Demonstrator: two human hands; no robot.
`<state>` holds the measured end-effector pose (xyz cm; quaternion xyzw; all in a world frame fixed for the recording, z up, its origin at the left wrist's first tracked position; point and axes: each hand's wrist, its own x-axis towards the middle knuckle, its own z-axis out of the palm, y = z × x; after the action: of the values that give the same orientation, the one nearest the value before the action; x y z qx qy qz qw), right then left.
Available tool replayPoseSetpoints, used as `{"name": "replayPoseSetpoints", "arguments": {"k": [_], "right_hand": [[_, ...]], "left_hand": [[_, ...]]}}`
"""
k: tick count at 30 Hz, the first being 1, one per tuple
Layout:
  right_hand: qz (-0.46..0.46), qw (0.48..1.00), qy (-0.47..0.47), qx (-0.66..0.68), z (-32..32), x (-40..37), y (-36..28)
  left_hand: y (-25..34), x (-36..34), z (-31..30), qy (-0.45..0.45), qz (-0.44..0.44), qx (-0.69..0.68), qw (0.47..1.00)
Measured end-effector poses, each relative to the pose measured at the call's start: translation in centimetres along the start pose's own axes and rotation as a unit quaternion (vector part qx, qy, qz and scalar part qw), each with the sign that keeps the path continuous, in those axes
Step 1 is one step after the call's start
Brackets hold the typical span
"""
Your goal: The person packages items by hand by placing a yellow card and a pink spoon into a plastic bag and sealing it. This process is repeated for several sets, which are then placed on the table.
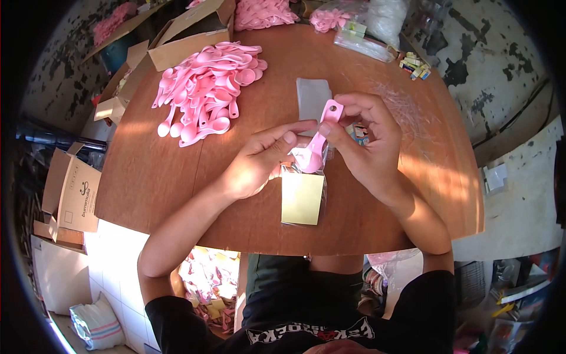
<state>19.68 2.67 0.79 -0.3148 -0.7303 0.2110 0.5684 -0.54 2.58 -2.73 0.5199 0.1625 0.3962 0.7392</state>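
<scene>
My right hand [370,138] pinches a pink spoon [315,152] by its handle between thumb and fingers; the handle's end has a round hole. The spoon's bowl points down at the mouth of a small clear plastic bag with a pale yellow card [302,197] in it. My left hand [264,154] closes on the bag's upper edge beside the bowl; its fingertips are partly hidden. Beyond my hands lies a stack of clear plastic bags [312,97]. Some small printed pieces [359,134] show behind my right hand's fingers.
A big heap of pink spoons [206,88] lies on the brown table [159,177] at the left. Behind it stands an open cardboard box [191,50]. More pink pieces and plastic packs [365,50] line the back edge. Small boxes [414,66] sit at the back right.
</scene>
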Motion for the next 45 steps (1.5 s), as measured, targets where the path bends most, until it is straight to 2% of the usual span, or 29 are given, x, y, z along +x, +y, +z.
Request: {"name": "replayPoseSetpoints", "arguments": {"k": [7, 12, 16, 18, 20, 21, 24, 27, 29, 32, 36, 37, 42, 44, 45], "right_hand": [[-0.062, 0.997, -0.024, -0.050, 0.1, 0.1, -0.9], [-0.074, 0.994, -0.038, -0.071, -0.2, 0.4, -1.5], [-0.119, 0.985, -0.081, -0.095, -0.7, 0.5, -1.6], [-0.130, 0.981, -0.092, -0.115, -0.9, 0.3, -2.0], [-0.078, 0.989, -0.101, -0.074, -1.2, 0.2, -2.5], [-0.080, 0.989, -0.100, -0.073, -1.5, 0.3, -2.7], [-0.059, 0.990, -0.123, -0.045, -2.4, 0.4, -3.2], [-0.049, 0.989, -0.134, -0.025, -2.9, 0.4, -3.8], [-0.029, 0.982, -0.186, -0.032, -3.3, 0.2, -4.0], [-0.015, 0.981, -0.187, -0.042, -3.7, -0.2, -4.4], [-0.025, 0.985, -0.157, -0.063, -4.3, -0.6, -4.4], [-0.048, 0.984, -0.153, -0.072, -4.5, -0.5, -4.4], [-0.112, 0.972, -0.143, -0.149, -5.2, -0.9, -4.8], [-0.205, 0.941, -0.134, -0.235, -5.5, -1.0, -5.3], [-0.203, 0.941, -0.129, -0.237, -5.7, -1.1, -5.5]], "left_hand": [[0.6, 0.1, 0.2, -0.016, -0.008, 0.046, 0.999], [1.5, -0.1, 1.1, 0.019, -0.027, 0.107, 0.994], [2.3, -0.3, 3.0, 0.027, -0.003, 0.087, 0.996], [2.7, -0.4, 4.1, 0.075, -0.017, 0.109, 0.991], [2.3, -0.4, 3.5, 0.043, -0.015, 0.121, 0.992], [2.1, -0.4, 3.4, 0.010, -0.013, 0.129, 0.992], [2.7, -0.7, 4.5, 0.000, -0.021, 0.151, 0.988], [2.6, -1.2, 5.7, 0.030, -0.051, 0.138, 0.989], [2.2, -1.4, 6.0, 0.028, -0.057, 0.144, 0.987], [1.3, -1.5, 6.3, 0.027, -0.062, 0.135, 0.989], [1.5, -1.6, 7.6, 0.041, -0.010, 0.180, 0.983], [1.6, -1.7, 8.1, 0.062, 0.007, 0.197, 0.978], [1.3, -1.7, 9.0, 0.050, 0.022, 0.258, 0.965], [1.4, -1.7, 9.3, 0.030, 0.036, 0.327, 0.944], [1.7, -1.8, 9.4, 0.029, 0.017, 0.327, 0.944]]}}
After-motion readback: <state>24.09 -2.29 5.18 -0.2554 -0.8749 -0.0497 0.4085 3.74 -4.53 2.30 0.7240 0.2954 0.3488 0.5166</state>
